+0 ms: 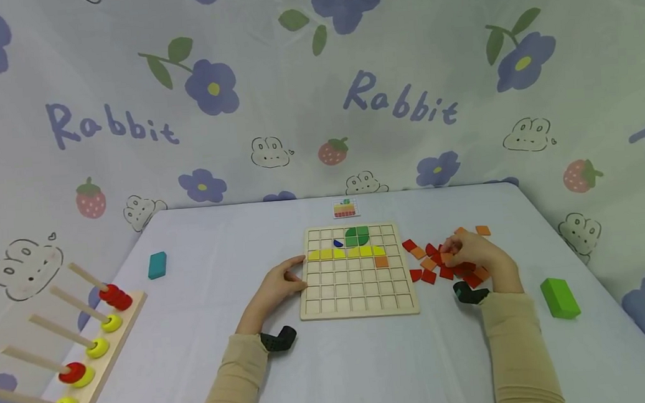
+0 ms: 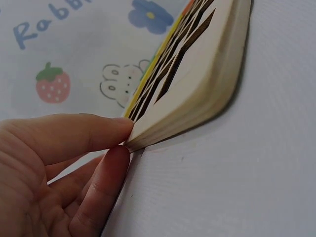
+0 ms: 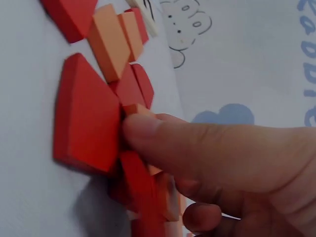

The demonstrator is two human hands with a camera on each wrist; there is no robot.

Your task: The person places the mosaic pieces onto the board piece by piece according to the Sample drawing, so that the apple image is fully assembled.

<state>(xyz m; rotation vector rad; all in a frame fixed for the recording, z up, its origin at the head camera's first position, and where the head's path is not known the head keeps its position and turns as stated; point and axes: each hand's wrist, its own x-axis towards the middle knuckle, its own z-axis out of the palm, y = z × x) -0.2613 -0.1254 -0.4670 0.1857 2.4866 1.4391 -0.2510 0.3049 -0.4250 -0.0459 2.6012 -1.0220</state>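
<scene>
A pale wooden grid board (image 1: 357, 291) lies mid-table. My left hand (image 1: 277, 287) holds its left edge, thumb and finger pinching the rim in the left wrist view. Green pieces (image 1: 357, 236), a row of yellow pieces (image 1: 354, 252), a small blue piece (image 1: 338, 243) and one orange square (image 1: 381, 262) sit on the grid. To its right, my right hand (image 1: 475, 254) reaches into a loose pile of red pieces (image 3: 89, 118) and orange pieces. An orange tile (image 3: 139, 108) is pinched behind my right thumb; its lower part is hidden.
A small picture card (image 1: 345, 208) lies behind the board. At the left stands a wooden peg rack (image 1: 109, 360) with red and yellow rings. A teal block (image 1: 157, 265) is at the left, a green block (image 1: 560, 298) at the right. A patterned cloth hangs behind.
</scene>
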